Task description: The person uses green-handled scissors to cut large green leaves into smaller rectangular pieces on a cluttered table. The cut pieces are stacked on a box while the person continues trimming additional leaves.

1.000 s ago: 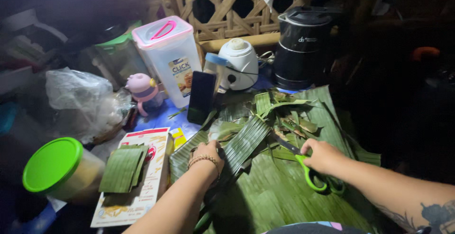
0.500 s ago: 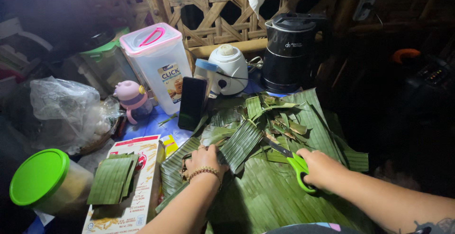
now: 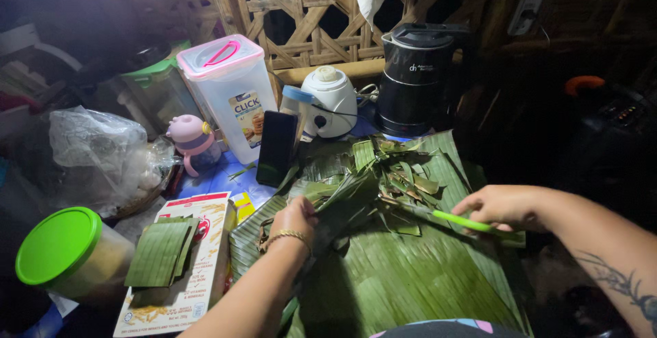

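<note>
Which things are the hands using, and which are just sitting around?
In use:
left hand gripping a banana leaf strip
right hand holding green-handled scissors
big banana leaf underneath
cut leaf squares stacked on a box

Just lying about:
black kettle
white appliance
phone
clear pink-lidded container
green-lidded jar
pink cup
plastic bag

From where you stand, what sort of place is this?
Probably a home kitchen corner, dimly lit. A black electric kettle and a small white appliance stand before a woven bamboo wall, and cut banana leaves cover the worktop.
</note>
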